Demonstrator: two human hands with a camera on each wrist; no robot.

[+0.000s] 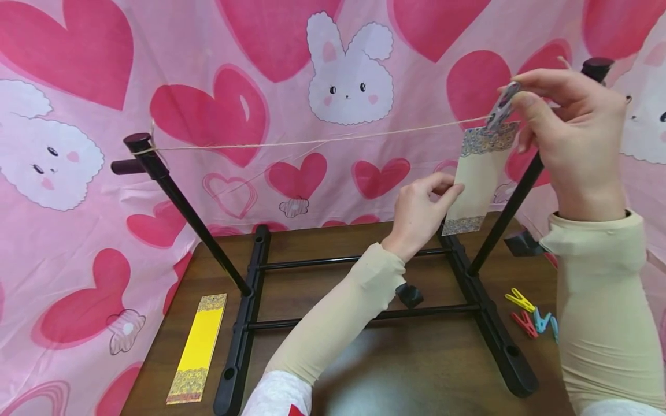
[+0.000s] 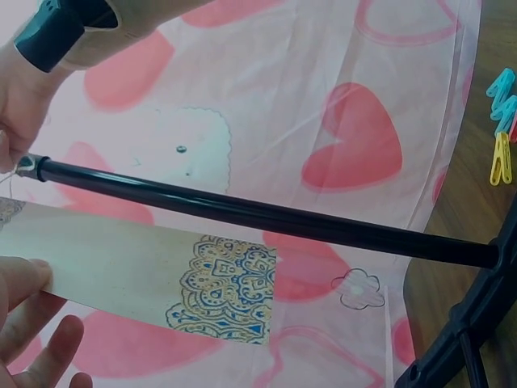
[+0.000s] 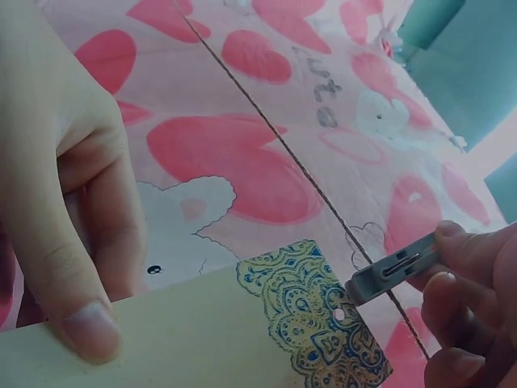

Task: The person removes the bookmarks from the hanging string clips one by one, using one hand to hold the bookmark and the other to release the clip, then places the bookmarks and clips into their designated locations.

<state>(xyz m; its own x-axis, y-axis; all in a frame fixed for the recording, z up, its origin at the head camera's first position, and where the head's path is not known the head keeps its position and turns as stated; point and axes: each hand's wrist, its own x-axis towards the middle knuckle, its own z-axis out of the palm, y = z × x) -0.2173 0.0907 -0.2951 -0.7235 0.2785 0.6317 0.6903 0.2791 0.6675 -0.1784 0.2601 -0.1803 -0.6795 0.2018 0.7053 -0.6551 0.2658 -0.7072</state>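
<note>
My left hand (image 1: 416,216) pinches the left edge of a cream paper bookmark (image 1: 474,188) between thumb and fingers. Blue-and-gold lace patterns band both its ends, and the right wrist view shows a small hole (image 3: 338,314) near its top edge. Above it, my right hand (image 1: 583,130) grips a grey clothespin (image 1: 502,107) between thumb and fingers. In the right wrist view the clothespin (image 3: 396,271) lies across the twine (image 3: 283,141), its tip at the bookmark's patterned top edge. The twine runs taut leftward from there in the head view.
A black stand has two slanted posts (image 1: 200,222) holding the twine, with a base on the wooden table (image 1: 395,370). Left of it lies a yellow bookmark (image 1: 200,346). Yellow, red and blue clothespins (image 1: 520,300) lie at the right. A pink heart-and-rabbit cloth (image 1: 218,34) hangs behind.
</note>
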